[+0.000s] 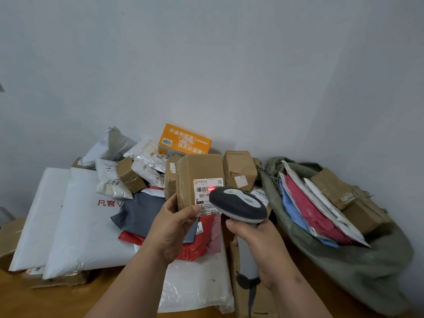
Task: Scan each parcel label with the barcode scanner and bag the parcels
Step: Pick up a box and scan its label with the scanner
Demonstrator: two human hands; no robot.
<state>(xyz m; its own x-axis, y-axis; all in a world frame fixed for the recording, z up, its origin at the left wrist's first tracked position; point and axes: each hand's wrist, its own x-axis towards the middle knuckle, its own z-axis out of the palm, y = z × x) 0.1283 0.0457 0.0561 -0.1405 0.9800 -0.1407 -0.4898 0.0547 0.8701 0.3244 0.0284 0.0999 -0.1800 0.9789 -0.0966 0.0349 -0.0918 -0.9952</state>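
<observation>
Now I see my left hand [171, 228] gripping the brown parcel [199, 177] upright over a heaped wooden table [34, 299] against a pale wall [206, 65]; my right hand [259, 246] clasps the barcode scanner [238, 206] just before its label [207, 193], green sack [344, 260] to the right.

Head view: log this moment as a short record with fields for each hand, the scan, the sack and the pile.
left hand: holds a brown box upright, label facing the camera
right hand: grips the scanner by its handle, head aimed at the label
scan: red light on the label's barcode
sack: green, at right, open, holding flat mailers and brown boxes
pile: white mailers, an orange box and small brown boxes at left and behind
held box: not yet in the sack
</observation>
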